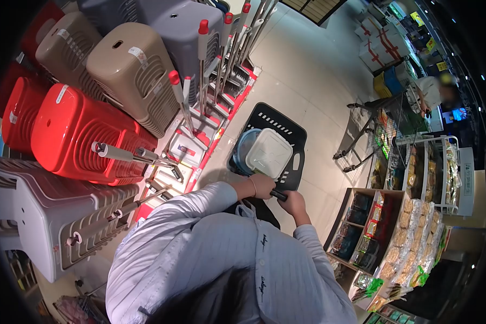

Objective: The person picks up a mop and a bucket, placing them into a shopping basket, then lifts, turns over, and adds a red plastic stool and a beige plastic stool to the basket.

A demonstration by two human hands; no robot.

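Black basket handle runs crosswise between my 2 hands: left hand and right hand both closed around it; basket lies directly ahead.

Floor: pale glossy tiles, brightly lit from overhead. Left side: stacked plastic stools, red, beige, grey; red-tipped mop handles upright beside them. Right side: snack display rack, wire trolley. Far end: taped cartons.

A shop: labelled plastic stools stacked high, mops on display, snack racks, a shopping basket, a trolley beyond.
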